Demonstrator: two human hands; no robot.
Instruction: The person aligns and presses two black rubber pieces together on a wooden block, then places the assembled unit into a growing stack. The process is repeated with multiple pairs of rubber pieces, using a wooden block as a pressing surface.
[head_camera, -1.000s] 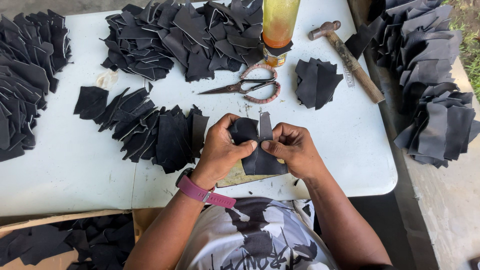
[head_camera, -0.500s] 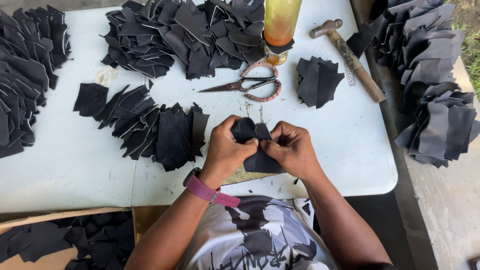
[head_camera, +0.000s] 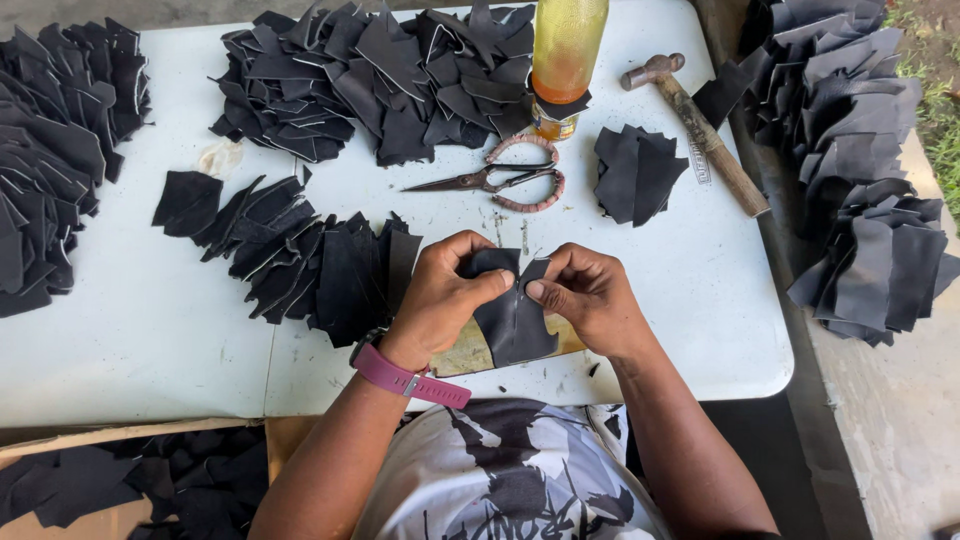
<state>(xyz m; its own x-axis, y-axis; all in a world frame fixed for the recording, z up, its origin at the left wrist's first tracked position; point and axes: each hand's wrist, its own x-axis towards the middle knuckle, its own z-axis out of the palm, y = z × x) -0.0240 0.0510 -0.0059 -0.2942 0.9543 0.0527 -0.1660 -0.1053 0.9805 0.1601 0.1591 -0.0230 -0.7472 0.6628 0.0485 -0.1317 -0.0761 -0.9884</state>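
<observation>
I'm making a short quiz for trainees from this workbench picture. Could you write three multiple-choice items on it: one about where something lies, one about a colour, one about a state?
1. Where does the hammer lie?
A. At the table's far right, by the bottle
B. On the floor
C. In the person's lap

2. What colour is the wristband on the left hand?
A. Green
B. Magenta
C. White

3. How is the dark cut piece held?
A. Lying untouched on the table
B. Pinched in one hand only
C. Pinched between both hands

Answers:
1. A: its wooden handle slants along the white table edge, its head near the yellow bottle.
2. B: the band on that wrist is a purplish pink.
3. C: thumbs of the left hand and right hand press on the piece's upper edge.
</observation>
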